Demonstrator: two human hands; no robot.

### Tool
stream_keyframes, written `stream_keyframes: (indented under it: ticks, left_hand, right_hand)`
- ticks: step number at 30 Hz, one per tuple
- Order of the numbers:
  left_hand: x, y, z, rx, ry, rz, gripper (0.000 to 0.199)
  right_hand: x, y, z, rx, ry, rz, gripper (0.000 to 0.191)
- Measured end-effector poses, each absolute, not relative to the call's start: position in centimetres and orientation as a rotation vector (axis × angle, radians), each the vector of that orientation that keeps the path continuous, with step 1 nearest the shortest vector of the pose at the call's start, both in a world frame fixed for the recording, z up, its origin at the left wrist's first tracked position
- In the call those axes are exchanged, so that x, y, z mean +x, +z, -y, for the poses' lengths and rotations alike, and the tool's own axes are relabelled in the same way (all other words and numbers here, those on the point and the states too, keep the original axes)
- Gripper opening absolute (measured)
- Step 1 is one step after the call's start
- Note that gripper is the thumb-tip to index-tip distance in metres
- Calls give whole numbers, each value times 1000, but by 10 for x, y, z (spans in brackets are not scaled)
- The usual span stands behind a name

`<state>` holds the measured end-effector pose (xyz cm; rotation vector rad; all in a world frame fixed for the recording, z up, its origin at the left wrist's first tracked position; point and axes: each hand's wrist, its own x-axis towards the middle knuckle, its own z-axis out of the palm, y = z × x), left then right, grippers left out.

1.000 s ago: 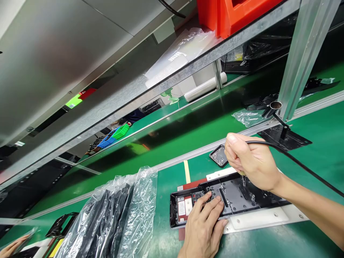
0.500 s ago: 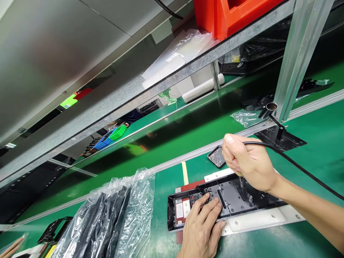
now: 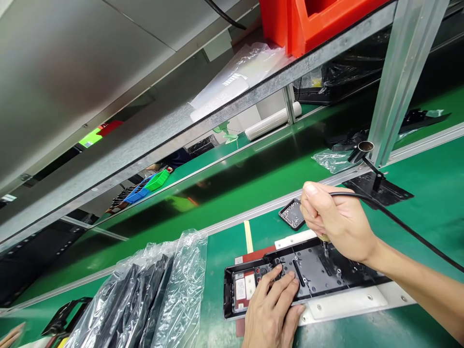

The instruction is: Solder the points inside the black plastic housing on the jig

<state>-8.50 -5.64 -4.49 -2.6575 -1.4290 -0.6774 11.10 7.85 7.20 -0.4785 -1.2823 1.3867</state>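
Note:
A long black plastic housing [image 3: 315,266] lies in a white-railed fixture [image 3: 348,305] on the green bench. My left hand [image 3: 271,309] rests on its left part, fingers stretched out over the ribs and holding nothing. My right hand [image 3: 335,220] is closed around a corded soldering iron [image 3: 325,244]; most of its handle is hidden in my fist. Its metal tip points down into the middle of the housing, and whether it touches cannot be told. A black cable [image 3: 402,232] runs from the fist to the right. Behind the hand, a small black tray [image 3: 291,215] holds many tiny metal pieces.
A metal tube stand [image 3: 363,147] on a black plate is behind my right wrist. Plastic-wrapped black parts [image 3: 141,295] lie to the left. A metal shelf [image 3: 203,116] with a red bin [image 3: 319,24] crosses above, and an upright post [image 3: 402,82] rises at right.
Both hands and the housing keep almost the same places. The whole view has shifted very slightly.

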Motion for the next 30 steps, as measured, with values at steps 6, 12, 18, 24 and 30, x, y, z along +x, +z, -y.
stream_keyframes:
  ticks: [6, 12, 18, 24, 30]
  left_hand:
    - [-85, -44, 57, -2647, -681, 1425, 38]
    - [-83, -44, 57, -2632, -670, 1427, 38]
    - [-81, -42, 59, -2636, -664, 1461, 39]
    - [-77, -38, 61, -2646, -637, 1549, 39]
    - [-74, -35, 62, -2655, -631, 1624, 39]
  right_hand:
    - [111, 73, -79, -482, 1397, 1262, 50]
    - [113, 75, -78, -513, 1373, 1242, 49]
    - [115, 77, -77, -541, 1348, 1257, 51]
    - [119, 78, -78, -607, 1289, 1284, 51]
    - [123, 83, -82, -669, 1263, 1287, 47]
